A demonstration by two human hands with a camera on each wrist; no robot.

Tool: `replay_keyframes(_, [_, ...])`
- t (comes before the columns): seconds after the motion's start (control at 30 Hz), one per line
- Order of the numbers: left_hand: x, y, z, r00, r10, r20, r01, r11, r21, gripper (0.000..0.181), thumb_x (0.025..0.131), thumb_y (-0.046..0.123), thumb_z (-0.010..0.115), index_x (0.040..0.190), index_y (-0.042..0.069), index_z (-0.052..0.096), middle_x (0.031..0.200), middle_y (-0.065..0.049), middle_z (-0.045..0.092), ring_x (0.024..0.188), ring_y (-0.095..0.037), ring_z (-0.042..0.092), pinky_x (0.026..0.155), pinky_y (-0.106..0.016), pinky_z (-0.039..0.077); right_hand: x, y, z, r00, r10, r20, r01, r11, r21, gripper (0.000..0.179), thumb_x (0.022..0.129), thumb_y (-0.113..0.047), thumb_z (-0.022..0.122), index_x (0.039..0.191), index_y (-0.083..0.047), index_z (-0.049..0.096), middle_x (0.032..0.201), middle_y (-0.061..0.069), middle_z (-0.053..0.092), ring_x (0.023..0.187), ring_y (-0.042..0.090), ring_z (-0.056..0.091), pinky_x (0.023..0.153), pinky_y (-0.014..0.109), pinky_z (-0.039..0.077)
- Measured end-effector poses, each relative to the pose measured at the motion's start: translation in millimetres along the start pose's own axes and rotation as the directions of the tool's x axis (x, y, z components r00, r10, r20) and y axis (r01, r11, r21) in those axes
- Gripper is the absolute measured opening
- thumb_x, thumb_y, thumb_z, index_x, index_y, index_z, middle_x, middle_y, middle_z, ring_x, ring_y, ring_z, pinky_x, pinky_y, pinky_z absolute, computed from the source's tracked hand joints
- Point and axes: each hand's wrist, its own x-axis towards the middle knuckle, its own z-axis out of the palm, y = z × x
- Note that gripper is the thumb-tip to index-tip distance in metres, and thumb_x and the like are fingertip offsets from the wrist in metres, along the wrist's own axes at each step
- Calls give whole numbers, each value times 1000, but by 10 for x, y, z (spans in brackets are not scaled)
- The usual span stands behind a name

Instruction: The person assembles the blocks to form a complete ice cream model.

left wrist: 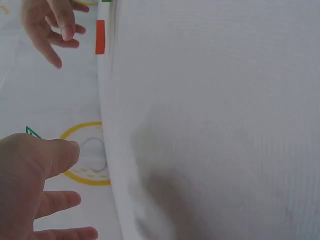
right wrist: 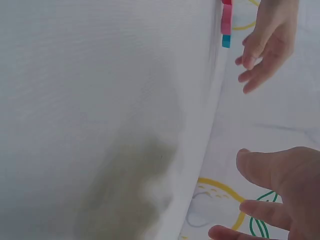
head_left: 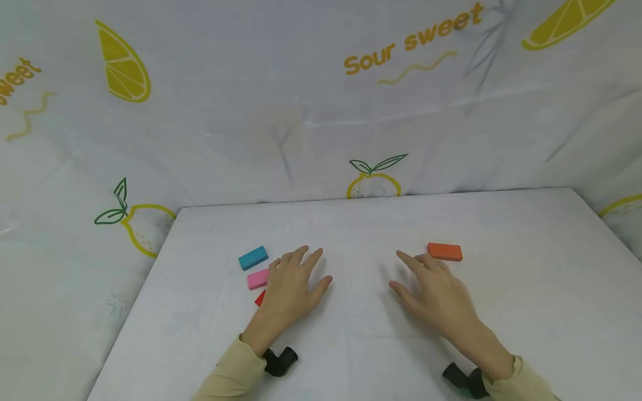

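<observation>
My left hand (head_left: 292, 287) hovers over the left half of the white table, its fingers spread and holding nothing. Beside it lie a blue block (head_left: 253, 258), a pink block (head_left: 258, 279) and a red block (head_left: 259, 299), the last two partly hidden by the hand. On the other side my right hand (head_left: 441, 298) is also raised with fingers extended and nothing in them. An orange block (head_left: 444, 252) lies just beyond its fingers. At the top edge of the left wrist view a sliver of a green thing (left wrist: 106, 1) shows near the orange block.
A white cloth covers the table (head_left: 361, 345). Behind it hangs a white curtain (head_left: 241, 122) printed with lemons and lettering. Dark bands (head_left: 281, 362) sit at the wrists, by the sleeves.
</observation>
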Motion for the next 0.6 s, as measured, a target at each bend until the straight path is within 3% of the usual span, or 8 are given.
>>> replay_keyframes(0.33, [14,-256,-168,999,-29,28,29,999,-23,52,91,40,74,137,16,65,138,-15,64,121,-38,64,89,-58,55,-115,143,-102,998,41,40,-40,999,-16,37,84,-35,82,115,-14,78,94,3,74,79,17,65,55,35,50])
replay_keyframes(0.6, [-21,-485,-317,995,-74,71,77,996,-39,48,88,30,80,130,10,69,128,-13,69,115,-29,68,90,-48,59,-168,248,-183,986,109,123,-106,994,-28,43,86,-38,79,115,-7,78,77,-5,66,66,10,51,49,25,38])
